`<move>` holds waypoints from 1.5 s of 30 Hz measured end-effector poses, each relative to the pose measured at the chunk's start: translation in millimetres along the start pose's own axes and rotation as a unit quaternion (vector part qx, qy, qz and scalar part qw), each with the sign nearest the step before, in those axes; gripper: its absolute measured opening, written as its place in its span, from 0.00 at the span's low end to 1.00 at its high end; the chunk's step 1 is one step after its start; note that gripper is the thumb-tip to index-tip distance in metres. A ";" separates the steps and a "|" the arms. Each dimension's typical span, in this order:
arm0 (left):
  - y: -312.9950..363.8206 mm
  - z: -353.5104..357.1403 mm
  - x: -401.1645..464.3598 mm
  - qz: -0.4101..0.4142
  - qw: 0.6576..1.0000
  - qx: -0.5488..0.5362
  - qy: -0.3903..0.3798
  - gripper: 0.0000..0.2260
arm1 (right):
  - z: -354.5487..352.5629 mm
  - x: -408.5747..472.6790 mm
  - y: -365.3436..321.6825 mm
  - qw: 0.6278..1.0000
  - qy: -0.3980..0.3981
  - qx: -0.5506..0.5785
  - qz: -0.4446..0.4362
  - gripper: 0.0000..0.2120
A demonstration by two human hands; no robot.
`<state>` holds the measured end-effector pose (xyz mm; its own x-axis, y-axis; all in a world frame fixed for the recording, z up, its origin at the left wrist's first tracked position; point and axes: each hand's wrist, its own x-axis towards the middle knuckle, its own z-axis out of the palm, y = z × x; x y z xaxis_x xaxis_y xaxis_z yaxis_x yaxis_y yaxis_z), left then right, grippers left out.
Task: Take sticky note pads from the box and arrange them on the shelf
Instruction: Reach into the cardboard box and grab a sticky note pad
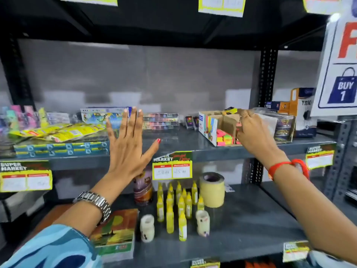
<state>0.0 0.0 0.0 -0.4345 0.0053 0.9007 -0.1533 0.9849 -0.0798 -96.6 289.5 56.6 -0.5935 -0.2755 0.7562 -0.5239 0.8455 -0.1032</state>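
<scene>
Inside the box (210,130) my right hand (253,132) curls, grip hidden; sticky note pads (225,137) sit just left of it. Left hand (125,146) splayed, well apart.

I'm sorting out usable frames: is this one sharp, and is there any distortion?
Head view: the hands are sharp, left hand spread, right hand reaching into the box; the back wall is smeared, and shelf edges bow from the wide-angle lens.

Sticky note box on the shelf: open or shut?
Open: the box has flaps up and neon pads showing inside.
</scene>
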 end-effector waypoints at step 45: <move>-80.4 16.0 -50.6 -0.045 0.992 0.060 0.104 0.28 | 44.7 3.8 -116.5 0.977 0.014 0.149 -0.154 0.15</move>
<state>20.2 -82.2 -46.0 -0.2235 -0.0340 0.9741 -0.2939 0.9552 -0.0341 -65.1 169.5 42.7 -0.3658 -0.4797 0.7975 -0.8320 0.5526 -0.0493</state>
